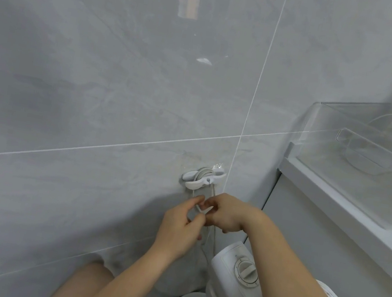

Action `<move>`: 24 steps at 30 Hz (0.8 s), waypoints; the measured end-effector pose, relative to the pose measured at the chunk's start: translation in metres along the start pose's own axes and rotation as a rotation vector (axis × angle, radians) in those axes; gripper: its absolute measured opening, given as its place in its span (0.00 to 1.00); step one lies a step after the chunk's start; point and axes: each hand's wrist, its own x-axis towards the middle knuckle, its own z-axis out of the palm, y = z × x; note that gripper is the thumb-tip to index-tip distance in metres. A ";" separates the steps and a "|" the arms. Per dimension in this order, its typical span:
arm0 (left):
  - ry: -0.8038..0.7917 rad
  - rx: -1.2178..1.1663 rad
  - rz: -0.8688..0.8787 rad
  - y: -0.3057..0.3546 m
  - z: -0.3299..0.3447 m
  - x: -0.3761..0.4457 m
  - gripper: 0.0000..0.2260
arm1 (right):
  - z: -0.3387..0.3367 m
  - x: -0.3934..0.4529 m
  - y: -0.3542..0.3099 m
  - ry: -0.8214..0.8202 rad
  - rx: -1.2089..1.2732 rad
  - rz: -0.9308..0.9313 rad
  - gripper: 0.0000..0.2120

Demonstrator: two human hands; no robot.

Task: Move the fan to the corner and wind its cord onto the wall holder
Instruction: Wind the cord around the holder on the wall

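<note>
A white wall holder (202, 178) is stuck on the grey tiled wall, with a few turns of pale cord wound round its middle. Just below it my left hand (180, 230) and my right hand (226, 216) meet, both pinching the white cord (202, 209), which bends between the fingers. More cord hangs down from the hands towards the floor. The white fan (239, 281) stands at the lower right beside the wall; its control dial faces up and its round base rests on the floor.
A pale cabinet (328, 246) with a counter edge rises at the right, close to the fan. A clear plastic container (369, 150) sits on the counter. My bare knee (84, 282) shows at the bottom left against the wall.
</note>
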 end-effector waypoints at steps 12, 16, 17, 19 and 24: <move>-0.062 0.065 0.059 0.019 -0.008 -0.011 0.15 | -0.009 -0.006 -0.001 0.086 0.110 0.124 0.15; 0.157 0.210 0.367 0.034 -0.012 -0.016 0.09 | -0.011 -0.002 0.004 0.251 0.086 0.186 0.23; 0.202 0.256 0.475 0.037 -0.012 -0.015 0.10 | -0.011 -0.001 0.006 0.271 0.078 0.194 0.24; 0.254 0.395 0.623 0.037 -0.013 -0.007 0.13 | -0.010 0.001 0.008 0.310 0.063 0.210 0.24; 0.137 0.705 0.554 0.022 -0.012 0.007 0.24 | -0.008 0.010 0.009 0.410 0.074 0.216 0.17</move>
